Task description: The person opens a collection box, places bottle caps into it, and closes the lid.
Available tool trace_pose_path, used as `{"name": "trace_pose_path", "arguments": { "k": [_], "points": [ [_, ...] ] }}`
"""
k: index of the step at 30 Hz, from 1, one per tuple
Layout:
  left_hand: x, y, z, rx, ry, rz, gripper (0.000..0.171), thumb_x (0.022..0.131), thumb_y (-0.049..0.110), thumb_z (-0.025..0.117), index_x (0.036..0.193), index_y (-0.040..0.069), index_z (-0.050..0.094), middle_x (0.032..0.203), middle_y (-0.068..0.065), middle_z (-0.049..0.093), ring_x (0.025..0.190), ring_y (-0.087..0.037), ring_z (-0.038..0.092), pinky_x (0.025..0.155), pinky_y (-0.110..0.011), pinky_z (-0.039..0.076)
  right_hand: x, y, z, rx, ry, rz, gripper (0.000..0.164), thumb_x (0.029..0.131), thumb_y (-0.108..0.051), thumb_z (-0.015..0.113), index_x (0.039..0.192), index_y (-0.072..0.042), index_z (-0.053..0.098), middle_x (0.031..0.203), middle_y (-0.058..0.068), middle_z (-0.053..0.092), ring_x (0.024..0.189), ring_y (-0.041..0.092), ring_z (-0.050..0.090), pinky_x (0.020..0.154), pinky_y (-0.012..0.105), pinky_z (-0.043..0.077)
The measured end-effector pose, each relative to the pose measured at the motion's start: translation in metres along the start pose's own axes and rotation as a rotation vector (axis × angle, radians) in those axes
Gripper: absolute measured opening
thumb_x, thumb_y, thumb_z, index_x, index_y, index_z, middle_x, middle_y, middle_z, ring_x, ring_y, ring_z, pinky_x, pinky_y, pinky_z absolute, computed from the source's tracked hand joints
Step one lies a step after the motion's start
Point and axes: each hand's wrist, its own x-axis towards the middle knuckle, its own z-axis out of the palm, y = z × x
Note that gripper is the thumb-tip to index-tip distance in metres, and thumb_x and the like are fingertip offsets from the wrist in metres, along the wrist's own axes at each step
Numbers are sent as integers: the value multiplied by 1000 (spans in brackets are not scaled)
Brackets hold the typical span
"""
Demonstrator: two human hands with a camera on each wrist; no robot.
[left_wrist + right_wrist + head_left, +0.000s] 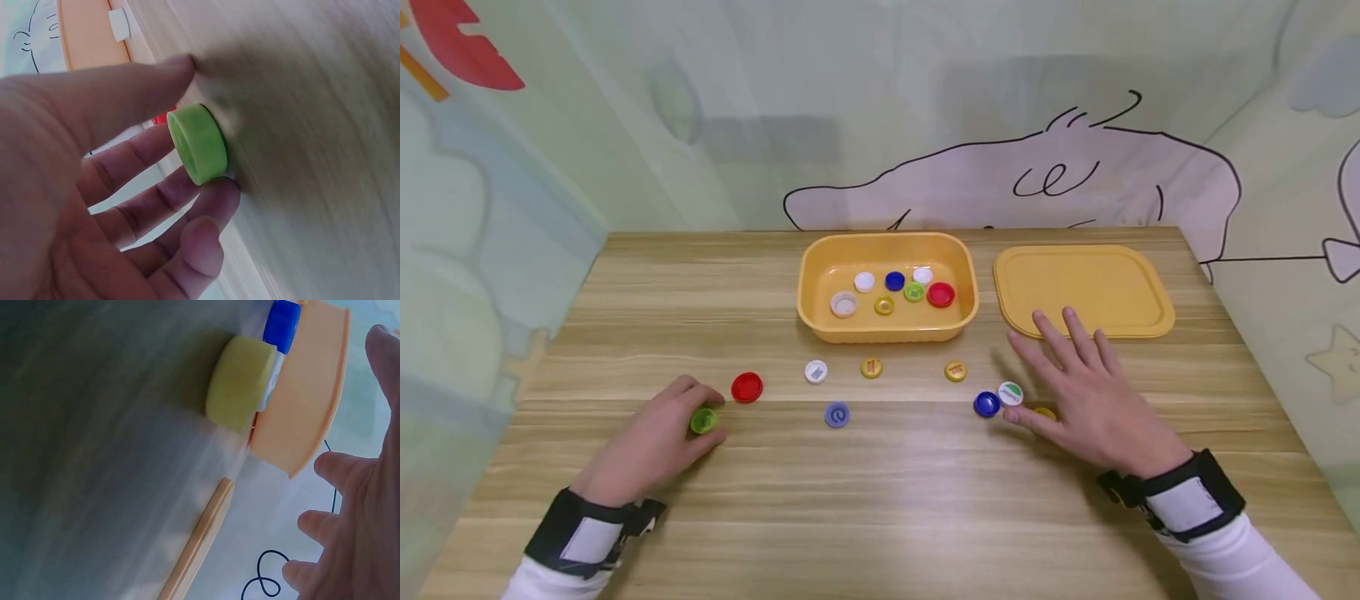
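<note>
My left hand (651, 437) rests at the left of the table, its fingers loosely bent around a green bottle cap (703, 420). In the left wrist view a fingertip lies right at the lower edge of the green cap (199, 144), while the thumb stands a little apart above it. A red cap (747, 387) lies just beyond this hand. My right hand (1093, 408) hovers with spread fingers over a yellow cap (240, 384), mostly hidden beneath it in the head view. Beside its thumb lie a white cap with a green mark (1011, 393) and a dark blue cap (987, 405).
A yellow container (887, 335) holding several caps stands at the back middle. To its right lies a flat yellow lid (1086, 287). Before the container lie a white cap (816, 372), a light blue cap (837, 414) and two yellow caps, one left (872, 367), one right (956, 371).
</note>
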Motion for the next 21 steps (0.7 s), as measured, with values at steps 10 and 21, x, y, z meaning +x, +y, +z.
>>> {"name": "trace_pose_path", "arguments": {
  "k": [10, 21],
  "points": [
    [1, 1, -2, 4, 25, 31, 27, 78, 14, 84, 98, 6, 68, 92, -3, 57, 79, -16, 56, 73, -37, 53, -3, 0, 4, -7, -19, 3, 92, 85, -75, 50, 158, -31, 15, 164, 7, 1, 147, 33, -12, 113, 54, -15],
    [33, 30, -39, 9, 82, 97, 28, 83, 9, 78, 108, 3, 66, 99, -7, 57, 81, -21, 56, 72, -37, 52, -6, -2, 1, 6, -7, -3, 91, 85, -74, 51, 158, -30, 17, 164, 7, 1, 147, 33, -12, 113, 54, -14]
  ]
}}
